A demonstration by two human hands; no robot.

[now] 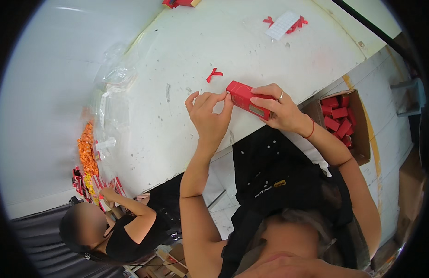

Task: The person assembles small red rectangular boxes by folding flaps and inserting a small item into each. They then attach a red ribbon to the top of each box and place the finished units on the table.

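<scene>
Holding red box (246, 98) | both hands | carton (360, 139): red boxes (337, 119)

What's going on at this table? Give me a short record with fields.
Right hand: grips a small red cardboard box at the table edge.
Left hand: fingers pinched at the box's end.
Surface: white worktable.
Nearby: a small red ribbon bow lies apart from the box.
Floor: brown carton of red boxes.
Other person: seated at left.

Left hand (209, 113) pinching, right hand (275, 109) clasped.
</scene>
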